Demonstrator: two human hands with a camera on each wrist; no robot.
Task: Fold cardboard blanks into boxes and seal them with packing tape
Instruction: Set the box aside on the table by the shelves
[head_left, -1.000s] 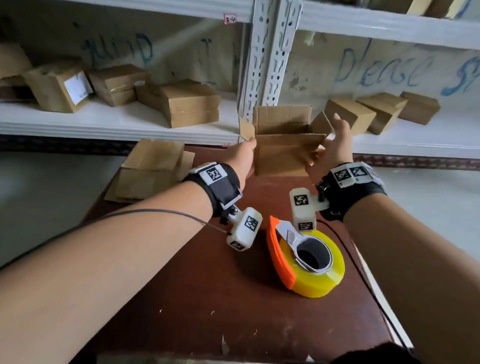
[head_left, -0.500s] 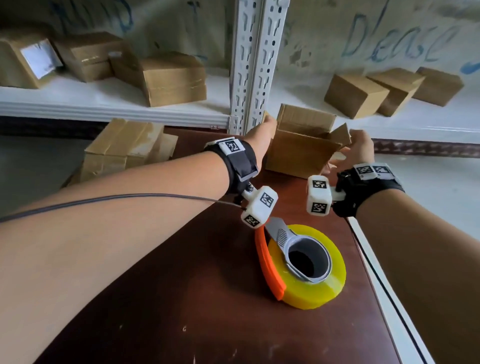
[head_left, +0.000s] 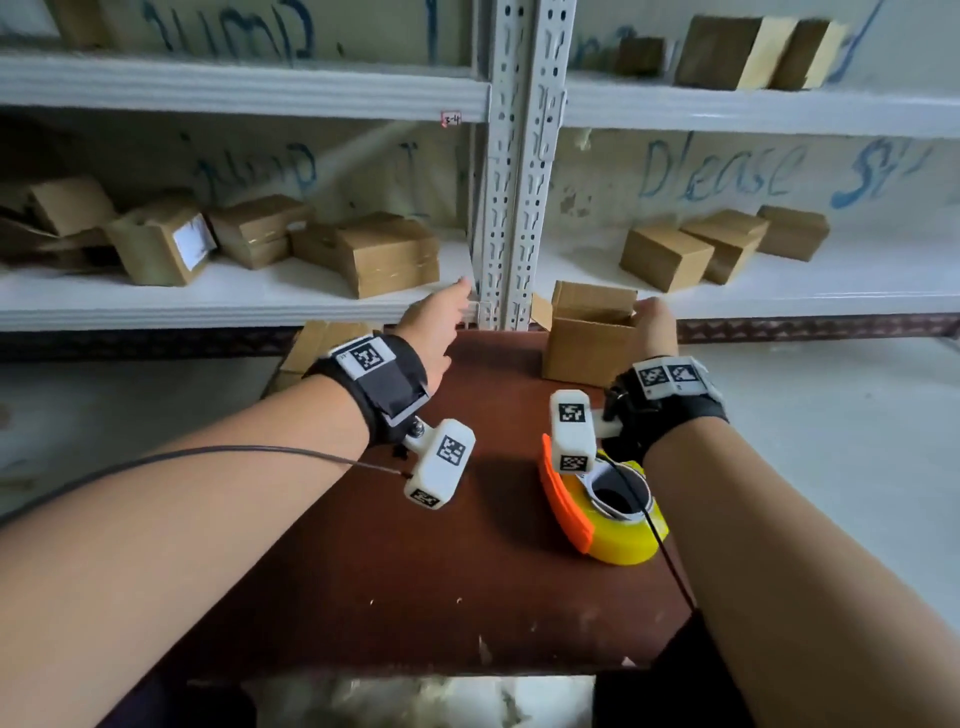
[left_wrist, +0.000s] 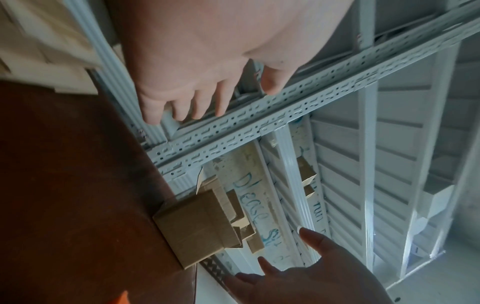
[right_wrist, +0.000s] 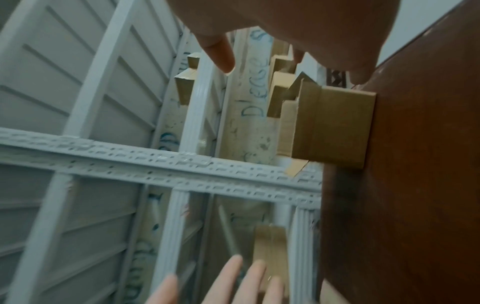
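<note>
While box stands upright, flaps open, at the worktop far edge: right hand just beside it, fingers spread, gripping nothing; left hand well apart leftward, open.

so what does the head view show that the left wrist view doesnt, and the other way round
Only the head view shows the yellow tape roll, the flat cardboard blanks and the sealed boxes on the left shelf. Only the left wrist view shows the left hand from underneath, fingers spread and holding nothing. Both show the open box on the brown table and the right hand beside it.
</note>
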